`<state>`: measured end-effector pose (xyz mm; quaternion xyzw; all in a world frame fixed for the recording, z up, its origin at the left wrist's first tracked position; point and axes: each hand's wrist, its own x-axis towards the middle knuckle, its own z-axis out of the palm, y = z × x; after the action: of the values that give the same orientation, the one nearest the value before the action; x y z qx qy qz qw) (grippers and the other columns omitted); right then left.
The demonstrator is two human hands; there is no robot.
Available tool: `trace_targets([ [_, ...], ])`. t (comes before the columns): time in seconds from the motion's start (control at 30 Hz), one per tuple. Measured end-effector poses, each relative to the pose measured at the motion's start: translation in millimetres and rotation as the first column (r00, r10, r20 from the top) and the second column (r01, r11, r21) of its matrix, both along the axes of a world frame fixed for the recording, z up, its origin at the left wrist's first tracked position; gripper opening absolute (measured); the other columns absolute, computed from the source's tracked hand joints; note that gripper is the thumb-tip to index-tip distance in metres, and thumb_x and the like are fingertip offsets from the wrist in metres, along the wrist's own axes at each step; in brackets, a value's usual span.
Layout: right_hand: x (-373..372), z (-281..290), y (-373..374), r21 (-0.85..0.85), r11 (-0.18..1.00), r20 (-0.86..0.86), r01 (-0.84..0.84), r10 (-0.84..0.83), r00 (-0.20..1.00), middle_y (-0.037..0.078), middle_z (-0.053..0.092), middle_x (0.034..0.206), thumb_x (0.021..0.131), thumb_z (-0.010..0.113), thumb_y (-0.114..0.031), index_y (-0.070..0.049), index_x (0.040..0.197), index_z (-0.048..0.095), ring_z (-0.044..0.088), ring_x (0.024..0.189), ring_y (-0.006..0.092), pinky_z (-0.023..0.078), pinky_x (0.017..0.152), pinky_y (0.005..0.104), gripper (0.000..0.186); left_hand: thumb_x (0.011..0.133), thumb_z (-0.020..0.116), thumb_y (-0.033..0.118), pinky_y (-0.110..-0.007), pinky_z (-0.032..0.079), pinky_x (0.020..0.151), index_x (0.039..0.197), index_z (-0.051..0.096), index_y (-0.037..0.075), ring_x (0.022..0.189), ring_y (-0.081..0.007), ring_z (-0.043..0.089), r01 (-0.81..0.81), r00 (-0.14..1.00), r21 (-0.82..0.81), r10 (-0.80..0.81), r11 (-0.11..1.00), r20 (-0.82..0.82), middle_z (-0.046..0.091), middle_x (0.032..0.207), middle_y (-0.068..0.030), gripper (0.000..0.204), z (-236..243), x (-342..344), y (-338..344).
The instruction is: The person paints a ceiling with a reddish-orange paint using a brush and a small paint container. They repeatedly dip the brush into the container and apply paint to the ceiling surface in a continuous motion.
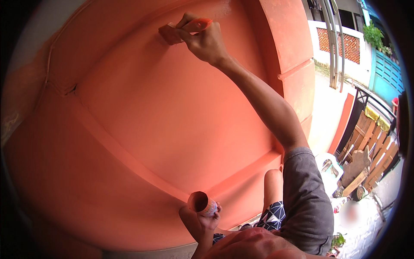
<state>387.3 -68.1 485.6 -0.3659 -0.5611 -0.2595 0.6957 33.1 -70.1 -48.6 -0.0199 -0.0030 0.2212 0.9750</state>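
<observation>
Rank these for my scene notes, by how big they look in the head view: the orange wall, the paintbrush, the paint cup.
1. orange wall, filling most of the view.
2. and 3. unsure: paintbrush in the right hand and paint cup in the left hand look alike; the cup is nearer.

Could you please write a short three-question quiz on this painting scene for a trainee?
1. True or false: the right hand holds the paintbrush with its bristles against the orange wall.
2. What does the left hand hold?
A. a roller
B. a small paint cup
C. a scraper
3. Fill in: the stacked wooden planks lie to the person's ____ side.

Key
1. True: the brush head touches the wall high up, at arm's length.
2. B: the small paint cup is held low, near the knee, its inside coated in orange.
3. Right.
</observation>
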Motion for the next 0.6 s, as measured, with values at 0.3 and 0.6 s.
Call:
trace_targets([
  [0.3,158.8,-21.5,-36.4,0.267,0.700,-0.284,0.662,-0.599,0.748,0.013,0.058,0.062,0.096,0.068,-0.018,-0.005,0.086,0.061,0.062,0.054,0.0248,0.046,0.051,0.0415,0.018,0.088,0.069,0.043,-0.042,0.063,0.086,0.135,0.053,0.001,0.122,-0.0424,0.053,0.044,0.999,0.024,-0.044,0.999,-0.007,0.050,0.131,-0.0256,0.065,22.0,15.6,-7.7],
  [0.6,-1.6,-58.2,59.7,0.138,0.755,0.274,0.641,-0.651,0.708,0.003,0.067,0.114,0.080,0.069,-0.005,-0.020,0.106,0.066,0.073,0.076,0.0211,0.052,0.050,0.0365,0.030,0.089,0.068,0.042,-0.044,0.063,0.087,0.132,0.057,0.002,0.120,-0.0414,0.054,-0.021,1.000,0.006,0.021,1.000,0.014,0.050,0.133,-0.0253,0.060,19.7,16.4,-15.8],
])
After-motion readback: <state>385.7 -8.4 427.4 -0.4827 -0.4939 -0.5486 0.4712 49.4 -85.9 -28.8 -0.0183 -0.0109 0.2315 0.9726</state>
